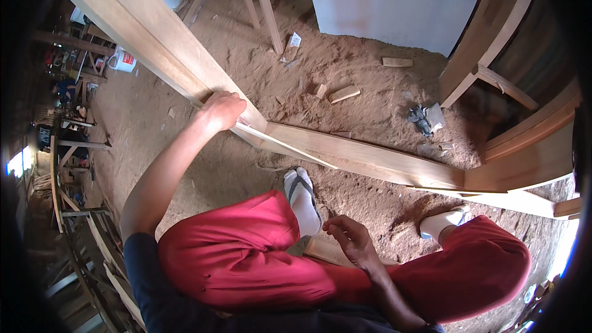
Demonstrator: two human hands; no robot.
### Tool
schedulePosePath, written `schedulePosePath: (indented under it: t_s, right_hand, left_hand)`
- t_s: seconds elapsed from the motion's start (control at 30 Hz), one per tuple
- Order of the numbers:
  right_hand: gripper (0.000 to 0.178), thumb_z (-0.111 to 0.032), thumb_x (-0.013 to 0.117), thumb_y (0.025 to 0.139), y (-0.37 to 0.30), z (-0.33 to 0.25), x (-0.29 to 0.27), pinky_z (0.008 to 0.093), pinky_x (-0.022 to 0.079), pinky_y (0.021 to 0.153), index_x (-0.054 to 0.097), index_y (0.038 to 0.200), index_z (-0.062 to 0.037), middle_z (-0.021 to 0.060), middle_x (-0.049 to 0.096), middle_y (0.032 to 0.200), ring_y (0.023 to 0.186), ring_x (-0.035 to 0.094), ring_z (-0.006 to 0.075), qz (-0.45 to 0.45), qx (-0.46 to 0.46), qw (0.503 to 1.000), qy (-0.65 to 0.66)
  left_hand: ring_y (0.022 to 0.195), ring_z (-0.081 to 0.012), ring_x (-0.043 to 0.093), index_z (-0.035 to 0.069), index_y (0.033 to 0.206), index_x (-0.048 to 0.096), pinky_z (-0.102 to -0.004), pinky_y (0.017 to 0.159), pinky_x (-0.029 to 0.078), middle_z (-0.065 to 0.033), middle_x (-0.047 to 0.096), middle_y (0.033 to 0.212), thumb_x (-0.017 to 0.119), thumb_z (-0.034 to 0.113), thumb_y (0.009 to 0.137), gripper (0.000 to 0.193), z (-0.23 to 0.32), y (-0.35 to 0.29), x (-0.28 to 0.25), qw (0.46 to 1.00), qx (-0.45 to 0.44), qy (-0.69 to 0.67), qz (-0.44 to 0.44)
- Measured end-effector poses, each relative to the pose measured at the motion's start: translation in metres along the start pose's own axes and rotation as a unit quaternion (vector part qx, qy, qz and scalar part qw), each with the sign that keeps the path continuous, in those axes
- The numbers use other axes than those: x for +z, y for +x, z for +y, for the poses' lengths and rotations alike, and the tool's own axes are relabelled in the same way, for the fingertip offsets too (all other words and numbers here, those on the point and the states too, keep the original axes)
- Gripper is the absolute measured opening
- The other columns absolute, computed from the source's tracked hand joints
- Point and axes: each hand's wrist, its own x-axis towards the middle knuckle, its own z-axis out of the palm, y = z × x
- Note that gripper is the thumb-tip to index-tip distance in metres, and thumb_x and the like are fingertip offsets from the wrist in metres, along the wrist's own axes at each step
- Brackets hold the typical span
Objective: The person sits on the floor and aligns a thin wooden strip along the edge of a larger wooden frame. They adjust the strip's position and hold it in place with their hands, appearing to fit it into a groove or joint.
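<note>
A long pale wooden frame (166, 37) runs from the upper left down toward the middle. It meets a second board (364, 154) at a corner, and that board stretches off to the right. My left hand (223, 111) is closed over the frame's edge close to this corner. From beside that hand a thin wooden strip (290, 147) slants down to the right; whether my fingers also touch it is hidden. My right hand (353, 240) hovers between my knees, apart from the frame, its fingers curled together. What those fingers hold, if anything, is too small to name.
Bare earth floor carries wood offcuts (344, 94) and a crumpled dark bag (420, 120). A large pale panel (394, 6) stands at the back. Wooden framework (505, 86) rises at right. A white bucket (122, 60) sits far left, near stacked timber and people in the background.
</note>
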Motion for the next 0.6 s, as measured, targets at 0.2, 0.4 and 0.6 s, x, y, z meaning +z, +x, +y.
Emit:
schedulePosePath:
  t_s: [0.2,0.4,0.6]
  right_hand:
    - [0.014,-0.01,0.063,0.107,-0.004,-0.004,0.001,0.0307,0.053,0.092,0.071,0.113,-0.0003,0.0071,0.074,0.104,0.1,0.067,0.0136,0.001,-0.001,1.0,0.004]
    - [0.015,-0.011,0.064,0.107,-0.009,-0.006,-0.004,0.0309,0.053,0.092,0.071,0.114,-0.0004,0.007,0.074,0.105,0.101,0.067,0.0137,0.007,0.007,1.0,0.017]
    - [0.016,-0.013,0.063,0.107,-0.01,-0.009,-0.006,0.031,0.053,0.091,0.07,0.114,-0.0003,0.0066,0.074,0.105,0.101,0.067,0.0138,0.012,0.006,1.0,0.027]
  left_hand:
    - [0.104,-0.039,0.071,-0.003,0.096,0.073,-0.0489,0.092,0.055,-0.0248,0.073,0.103,0.065,-0.001,0.086,0.012,-0.003,-0.008,0.016,0.999,0.032,-0.01,0.008]
    - [0.111,-0.0363,0.068,-0.002,0.102,0.071,-0.0477,0.098,0.053,-0.0226,0.072,0.11,0.063,-0.005,0.085,0.019,-0.004,-0.005,0.01,0.994,0.001,-0.085,-0.07]
    - [0.103,-0.0397,0.071,0.002,0.09,0.075,-0.0495,0.089,0.055,-0.0214,0.073,0.1,0.064,-0.001,0.087,0.012,-0.005,-0.019,0.012,0.997,-0.003,-0.043,0.064]
